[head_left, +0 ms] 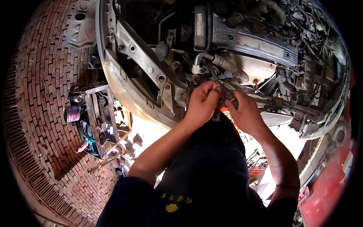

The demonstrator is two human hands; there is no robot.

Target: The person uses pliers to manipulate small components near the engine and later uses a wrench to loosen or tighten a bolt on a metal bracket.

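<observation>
I stand at an open car engine bay, bent over its front edge. My left hand (202, 102) is closed, thumb against curled fingers, at a small fitting (223, 90) among hoses; what exactly it pinches is hidden by the fingers. Beside it, my right hand (244, 109) grips a dark, ridged part (235, 103), too small and shadowed to identify, with the thumb on its near side. Above both hands are a curved metal pipe with a corrugated sleeve (226, 65) and a pale heat shield (255, 67). A long metal crossmember (141, 56) runs down to the left.
The engine's ribbed cover (253, 38) fills the top. A headlight (136, 109) lines the left front edge. A cluttered wooden rack (94, 117) stands on brick flooring (45, 113) at left, near a loose metal panel (79, 30). Red bodywork (325, 189) is at lower right; tools (259, 166) lie below.
</observation>
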